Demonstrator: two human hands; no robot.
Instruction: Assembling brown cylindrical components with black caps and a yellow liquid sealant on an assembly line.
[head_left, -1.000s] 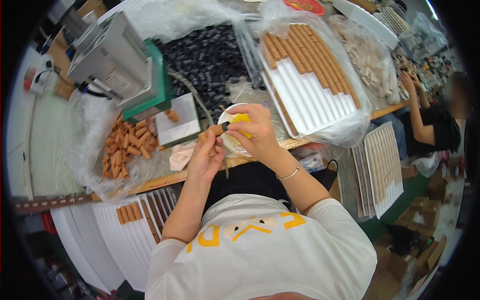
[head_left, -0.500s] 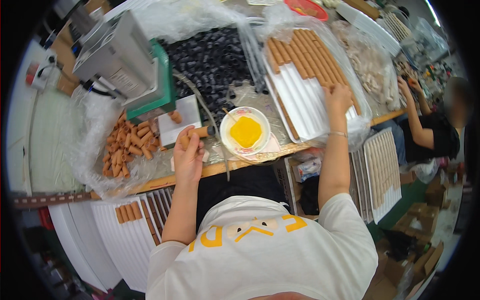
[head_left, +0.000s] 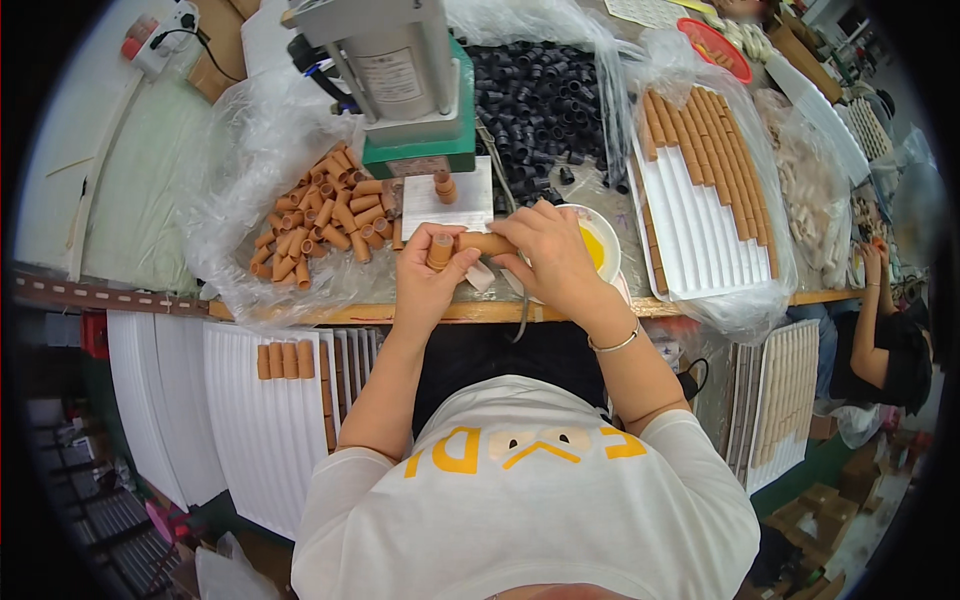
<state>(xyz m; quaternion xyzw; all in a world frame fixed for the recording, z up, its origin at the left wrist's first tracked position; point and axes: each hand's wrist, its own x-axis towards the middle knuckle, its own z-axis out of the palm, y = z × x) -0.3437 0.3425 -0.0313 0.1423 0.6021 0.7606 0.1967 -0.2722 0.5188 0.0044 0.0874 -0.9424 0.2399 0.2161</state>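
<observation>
My left hand (head_left: 432,278) is closed around a short orange-brown tube (head_left: 440,251) that points up between thumb and fingers. A second brown tube (head_left: 482,243) lies level between both hands. Its left end meets my left fingers, and my right hand (head_left: 556,258) grips its right end, hiding that end. Just beyond my hands, another brown tube piece (head_left: 444,188) stands upright on the pale plate (head_left: 418,205) of a grey and green press (head_left: 418,140). A white bowl (head_left: 592,213) of yellow liquid sits partly behind my right hand.
Loose brown tubes (head_left: 325,220) are heaped on plastic film left of the press. Black tubular pieces (head_left: 540,100) lie behind. A white grooved tray (head_left: 690,235) at right carries rows of brown tubes. Another grooved tray (head_left: 260,430) stands below the table's wooden edge (head_left: 480,313). A person (head_left: 880,340) sits far right.
My right hand has left the tray's tubes and come over to my left hand, taking the level tube's end. The view has shifted, so the table things appear farther right.
</observation>
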